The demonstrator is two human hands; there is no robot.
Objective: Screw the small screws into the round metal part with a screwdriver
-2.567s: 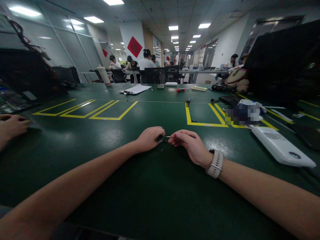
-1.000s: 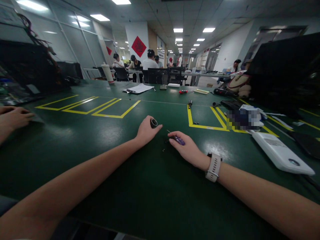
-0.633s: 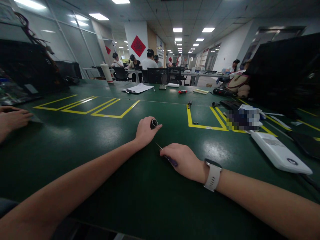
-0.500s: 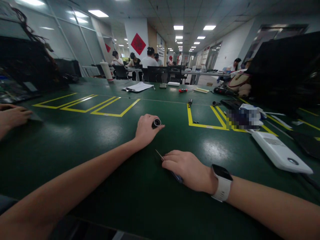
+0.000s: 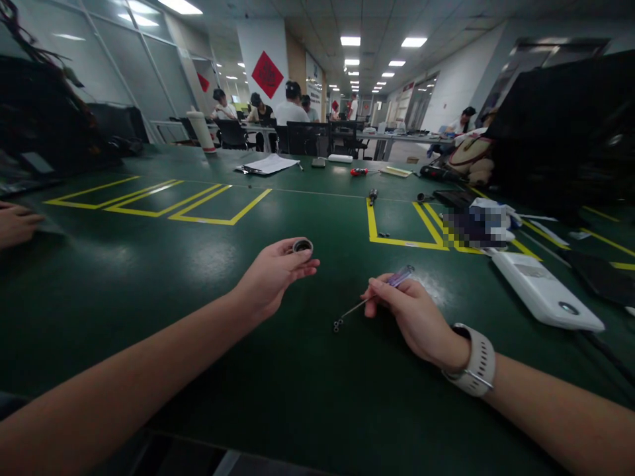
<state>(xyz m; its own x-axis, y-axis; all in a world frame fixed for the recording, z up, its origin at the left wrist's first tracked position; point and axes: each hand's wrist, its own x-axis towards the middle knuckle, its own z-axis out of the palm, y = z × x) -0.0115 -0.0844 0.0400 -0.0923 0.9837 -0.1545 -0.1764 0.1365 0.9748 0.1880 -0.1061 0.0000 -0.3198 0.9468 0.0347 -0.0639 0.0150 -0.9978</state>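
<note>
My left hand point(image 5: 278, 271) is closed on a short dark cylindrical part point(image 5: 302, 246) whose round, light-rimmed opening faces up. Most of that part is hidden by the fingers. In my right hand point(image 5: 411, 311) is a screwdriver point(image 5: 399, 276) with a translucent purple handle, tilted so its thin shaft points down and left. The tip is at or just above a small cluster of dark round pieces point(image 5: 338, 325) on the green table point(image 5: 238, 390); whether it touches them I cannot tell. A pale watch strap circles my right wrist.
A white device point(image 5: 546, 291) with a cable lies at the right, beside a blurred-out item. Ahead are yellow tape outlines point(image 5: 407, 244), a dark metal part point(image 5: 372, 196), a red-handled screwdriver point(image 5: 359, 172) and papers point(image 5: 268, 164). Another person's hand point(image 5: 17, 223) rests at the left edge.
My right hand has turned over and moved right, bringing the screwdriver handle up and its tip down. The small dark pieces now show. My left hand has rotated, tipping the cylindrical part's opening upward.
</note>
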